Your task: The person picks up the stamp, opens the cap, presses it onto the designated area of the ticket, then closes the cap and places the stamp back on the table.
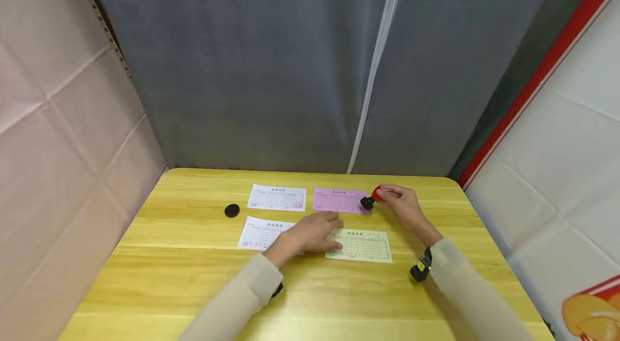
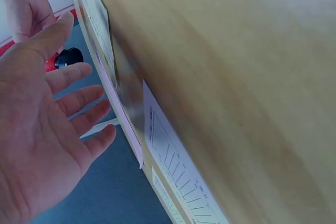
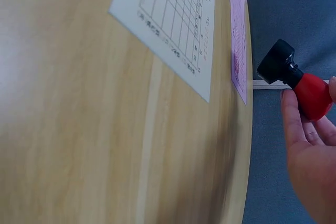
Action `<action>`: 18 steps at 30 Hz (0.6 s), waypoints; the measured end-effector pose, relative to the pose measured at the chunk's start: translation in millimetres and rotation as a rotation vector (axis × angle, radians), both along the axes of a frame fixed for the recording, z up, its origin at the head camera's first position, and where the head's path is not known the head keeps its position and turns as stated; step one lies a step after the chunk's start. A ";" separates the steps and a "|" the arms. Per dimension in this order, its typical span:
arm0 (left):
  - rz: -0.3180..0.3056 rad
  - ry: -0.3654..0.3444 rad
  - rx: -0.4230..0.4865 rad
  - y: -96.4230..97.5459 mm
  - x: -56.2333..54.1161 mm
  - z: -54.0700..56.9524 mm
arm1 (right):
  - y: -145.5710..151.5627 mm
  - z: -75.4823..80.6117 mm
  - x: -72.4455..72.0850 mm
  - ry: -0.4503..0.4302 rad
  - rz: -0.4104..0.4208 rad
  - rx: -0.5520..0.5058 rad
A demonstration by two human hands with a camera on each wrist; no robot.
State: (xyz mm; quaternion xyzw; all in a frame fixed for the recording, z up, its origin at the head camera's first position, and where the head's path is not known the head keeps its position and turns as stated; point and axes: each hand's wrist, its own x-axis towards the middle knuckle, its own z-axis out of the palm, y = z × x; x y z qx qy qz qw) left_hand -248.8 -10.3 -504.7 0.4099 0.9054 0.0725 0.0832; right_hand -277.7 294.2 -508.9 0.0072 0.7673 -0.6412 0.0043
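Note:
My right hand (image 1: 403,205) holds a stamp (image 3: 310,94) by its red handle, its black head tilted over the right end of the pink form (image 1: 339,200). In the right wrist view the stamp head is raised off the paper. My left hand (image 1: 312,233) hovers with loosely spread fingers between the lower white form (image 1: 261,232) and the pale green form (image 1: 363,245), holding nothing; the left wrist view shows its palm (image 2: 42,145). It covers part of both forms in the head view. The upper white form (image 1: 276,197) bears a red mark at its lower right.
A round black disc (image 1: 232,210), like a cap, lies left of the forms on the wooden table (image 1: 160,255). A grey curtain (image 1: 252,72) hangs behind the table's far edge, with pale walls on both sides.

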 end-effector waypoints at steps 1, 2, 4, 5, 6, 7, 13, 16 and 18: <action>-0.009 0.006 -0.004 0.2 1.4 0.0 | 0.5 1.0 1.2 -0.004 0.006 -0.010; -0.020 0.009 -0.009 0.2 2.9 0.6 | 0.6 2.0 2.4 -0.008 0.008 -0.017; -0.036 0.020 -0.024 0.2 5.3 1.3 | 0.5 4.5 5.1 -0.008 0.010 -0.031; -0.042 0.023 -0.029 0.3 6.3 1.8 | 0.8 5.4 6.4 -0.009 0.012 -0.031; -0.048 0.029 -0.030 0.4 7.4 2.4 | 1.3 6.1 7.5 -0.008 0.018 -0.029; -0.053 0.031 -0.030 0.6 8.6 3.1 | 1.9 6.6 8.6 -0.006 0.025 -0.027; -0.107 0.016 -0.023 1.1 16.9 4.4 | 8.2 8.3 16.0 -0.032 0.031 -0.002; -0.133 0.006 -0.033 0.6 20.4 3.5 | 11.6 9.2 21.2 -0.045 0.032 0.010; -0.143 -0.006 -0.042 0.6 22.2 2.7 | 13.5 10.0 24.9 -0.045 0.033 0.014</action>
